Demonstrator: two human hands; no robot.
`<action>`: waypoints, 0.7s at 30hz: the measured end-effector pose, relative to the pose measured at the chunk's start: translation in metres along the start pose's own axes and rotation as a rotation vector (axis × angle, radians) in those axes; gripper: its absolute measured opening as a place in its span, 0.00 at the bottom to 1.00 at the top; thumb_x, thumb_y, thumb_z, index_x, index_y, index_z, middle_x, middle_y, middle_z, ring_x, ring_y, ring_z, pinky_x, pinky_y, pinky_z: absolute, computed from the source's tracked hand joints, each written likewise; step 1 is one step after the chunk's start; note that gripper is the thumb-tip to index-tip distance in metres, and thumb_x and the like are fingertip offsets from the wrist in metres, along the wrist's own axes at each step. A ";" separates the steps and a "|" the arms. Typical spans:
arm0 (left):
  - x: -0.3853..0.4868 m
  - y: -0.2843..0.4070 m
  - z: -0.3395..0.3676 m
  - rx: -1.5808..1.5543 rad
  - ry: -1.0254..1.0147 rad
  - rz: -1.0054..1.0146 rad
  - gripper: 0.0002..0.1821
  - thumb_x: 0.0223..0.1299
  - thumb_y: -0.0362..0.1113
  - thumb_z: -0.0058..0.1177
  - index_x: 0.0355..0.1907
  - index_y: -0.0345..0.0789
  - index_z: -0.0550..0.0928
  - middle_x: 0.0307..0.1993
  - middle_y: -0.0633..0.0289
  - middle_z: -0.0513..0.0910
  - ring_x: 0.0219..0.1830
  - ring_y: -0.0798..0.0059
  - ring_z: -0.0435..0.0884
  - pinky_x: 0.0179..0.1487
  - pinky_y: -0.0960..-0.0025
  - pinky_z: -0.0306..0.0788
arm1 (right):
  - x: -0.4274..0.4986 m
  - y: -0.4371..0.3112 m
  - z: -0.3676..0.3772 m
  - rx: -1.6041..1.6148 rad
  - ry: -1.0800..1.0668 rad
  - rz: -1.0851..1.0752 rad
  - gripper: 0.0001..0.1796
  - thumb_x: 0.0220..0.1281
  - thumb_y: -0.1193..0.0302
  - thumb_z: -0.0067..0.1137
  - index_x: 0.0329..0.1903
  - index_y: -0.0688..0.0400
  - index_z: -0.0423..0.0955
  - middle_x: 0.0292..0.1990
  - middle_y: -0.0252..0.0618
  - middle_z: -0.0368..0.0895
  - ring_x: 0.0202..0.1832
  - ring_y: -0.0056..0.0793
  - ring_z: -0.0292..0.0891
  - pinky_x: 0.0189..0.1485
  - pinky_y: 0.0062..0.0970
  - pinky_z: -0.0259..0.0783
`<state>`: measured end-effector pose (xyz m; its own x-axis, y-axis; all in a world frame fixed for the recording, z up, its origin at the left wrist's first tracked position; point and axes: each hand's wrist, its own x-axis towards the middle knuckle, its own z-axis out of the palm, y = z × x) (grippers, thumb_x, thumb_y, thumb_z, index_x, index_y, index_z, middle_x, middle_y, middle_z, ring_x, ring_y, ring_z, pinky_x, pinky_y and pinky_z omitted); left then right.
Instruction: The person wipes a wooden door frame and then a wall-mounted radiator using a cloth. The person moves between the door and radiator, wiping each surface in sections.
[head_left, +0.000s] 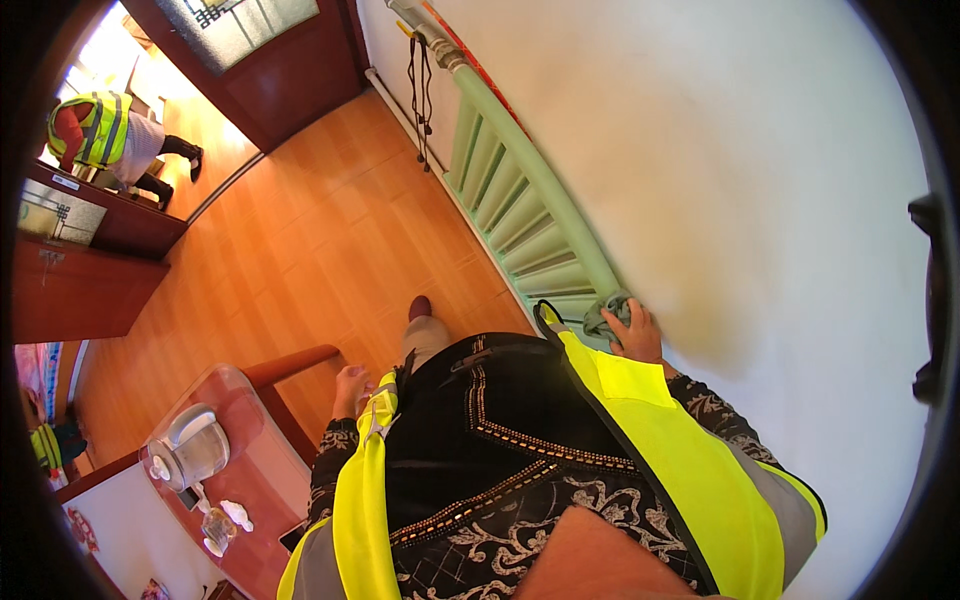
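Observation:
A grey-green cloth (606, 316) is bunched under the fingers of my right hand (637, 335). The hand presses it to the near end of the top pipe of a pale green radiator (551, 202), which runs along the white wall. My left hand (350, 390) hangs low at my left side, close to a reddish-brown wooden rail (296, 366) by the table. Its fingers are loosely bent, and nothing shows in them.
On the glass-topped table (251, 427) stand a glass kettle (191, 450) and a glass cup (219, 529). Black cords (420, 97) hang by the radiator's far end. A person in a yellow vest (105, 131) bends beyond the open dark-red door (292, 82). Wood-look flooring (322, 225) lies ahead.

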<state>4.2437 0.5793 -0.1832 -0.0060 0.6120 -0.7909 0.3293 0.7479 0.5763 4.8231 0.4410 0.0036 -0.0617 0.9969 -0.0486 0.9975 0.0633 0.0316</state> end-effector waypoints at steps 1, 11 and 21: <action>-0.004 -0.001 -0.004 -0.034 0.040 -0.010 0.13 0.59 0.28 0.55 0.48 0.30 0.77 0.31 0.61 0.78 0.25 0.74 0.79 0.24 0.74 0.71 | 0.012 -0.003 -0.003 -0.013 0.006 -0.007 0.44 0.46 0.67 0.71 0.70 0.37 0.66 0.64 0.53 0.58 0.57 0.55 0.64 0.49 0.49 0.72; -0.018 -0.008 -0.030 -0.183 0.165 -0.034 0.16 0.60 0.27 0.53 0.51 0.29 0.76 0.35 0.60 0.78 0.26 0.73 0.80 0.23 0.74 0.71 | 0.214 -0.026 0.002 -0.214 0.191 -0.082 0.40 0.45 0.65 0.71 0.66 0.39 0.70 0.63 0.48 0.63 0.52 0.46 0.69 0.35 0.36 0.78; -0.034 -0.012 -0.041 -0.164 0.252 -0.105 0.19 0.61 0.28 0.53 0.55 0.27 0.75 0.37 0.56 0.80 0.27 0.73 0.81 0.23 0.75 0.71 | 0.388 -0.043 0.009 -0.335 0.286 -0.100 0.30 0.55 0.75 0.63 0.62 0.40 0.75 0.62 0.50 0.63 0.45 0.50 0.71 0.34 0.37 0.80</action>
<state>4.2012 0.5606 -0.1548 -0.2723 0.5586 -0.7835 0.1581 0.8292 0.5362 4.7565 0.8242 -0.0258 -0.2109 0.9549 0.2088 0.9229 0.1241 0.3646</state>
